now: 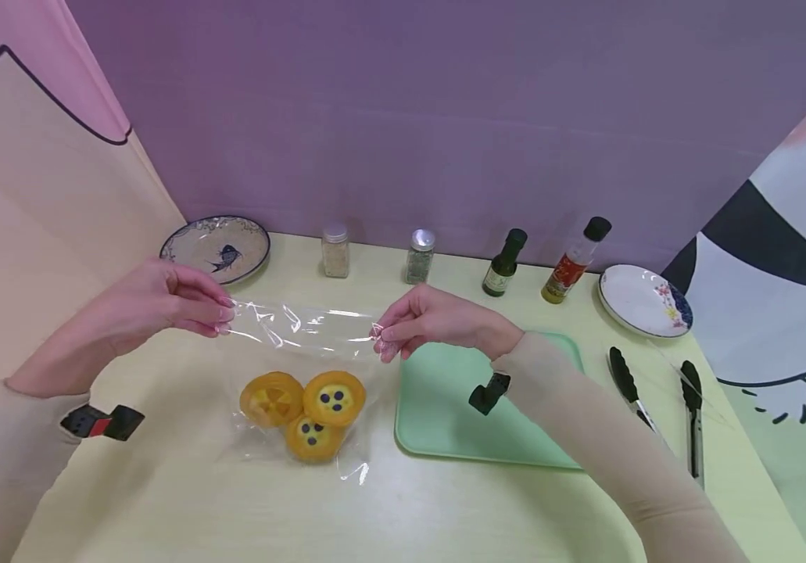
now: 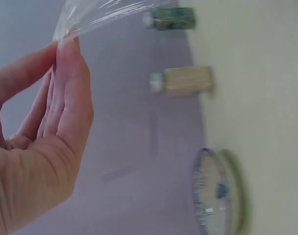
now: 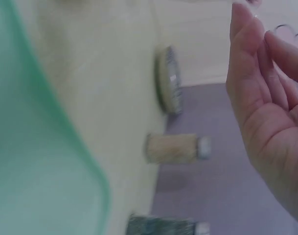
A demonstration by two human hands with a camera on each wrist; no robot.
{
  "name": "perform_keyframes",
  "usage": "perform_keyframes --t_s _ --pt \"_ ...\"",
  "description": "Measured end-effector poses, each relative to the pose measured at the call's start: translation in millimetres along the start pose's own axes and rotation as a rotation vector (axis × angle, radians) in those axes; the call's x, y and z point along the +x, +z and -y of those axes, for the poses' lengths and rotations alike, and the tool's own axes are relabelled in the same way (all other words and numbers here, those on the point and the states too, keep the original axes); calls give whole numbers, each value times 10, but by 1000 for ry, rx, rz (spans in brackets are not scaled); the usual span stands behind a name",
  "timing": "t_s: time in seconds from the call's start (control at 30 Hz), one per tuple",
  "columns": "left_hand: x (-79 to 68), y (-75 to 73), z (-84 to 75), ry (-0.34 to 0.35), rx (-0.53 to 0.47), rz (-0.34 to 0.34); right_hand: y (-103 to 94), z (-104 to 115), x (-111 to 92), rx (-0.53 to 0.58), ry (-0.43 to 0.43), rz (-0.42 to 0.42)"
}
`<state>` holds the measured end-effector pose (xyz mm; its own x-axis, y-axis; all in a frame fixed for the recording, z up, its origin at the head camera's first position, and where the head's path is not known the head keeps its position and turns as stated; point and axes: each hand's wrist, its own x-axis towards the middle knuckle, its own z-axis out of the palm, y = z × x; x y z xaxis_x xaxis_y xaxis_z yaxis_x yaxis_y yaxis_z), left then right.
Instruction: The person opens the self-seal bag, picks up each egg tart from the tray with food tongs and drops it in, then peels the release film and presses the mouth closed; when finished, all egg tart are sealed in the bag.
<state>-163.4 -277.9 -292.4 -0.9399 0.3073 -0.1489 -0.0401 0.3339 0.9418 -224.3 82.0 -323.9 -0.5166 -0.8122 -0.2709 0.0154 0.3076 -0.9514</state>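
Observation:
A clear plastic bag (image 1: 290, 328) hangs between my two hands, its top edge drawn out sideways. Inside at the bottom are three round yellow tarts: one with yellow wedge-like pieces (image 1: 272, 399), and two with dark dots, an upper one (image 1: 345, 383) and a lower one (image 1: 307, 447). My left hand (image 1: 188, 301) pinches the bag's left top corner between thumb and fingers; the left wrist view shows the film (image 2: 85, 19) at those fingertips. The right top corner is pinched by my right hand (image 1: 431, 320), above the green tray's left side.
A green tray (image 1: 473, 446) lies right of the bag. Along the back stand a blue-patterned plate (image 1: 198, 242), two spice jars (image 1: 335, 254) (image 1: 420, 258), a dark bottle (image 1: 503, 270), a red-labelled bottle (image 1: 567, 270) and a floral plate (image 1: 638, 297). Black-tipped tongs (image 1: 693, 391) lie at the right.

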Motion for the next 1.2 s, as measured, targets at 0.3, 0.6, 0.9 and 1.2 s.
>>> perform_keyframes --t_s 0.3,0.6,0.9,1.2 --pt "617 161 467 -54 101 -134 -164 -455 415 -175 130 -317" --pt "1006 304 774 -112 339 -262 -180 -701 752 -657 131 -567" --pt "1104 281 868 -68 501 -243 -188 -697 679 -656 169 -614" --pt "792 164 881 44 666 -253 -269 -613 -95 -752 154 -548"
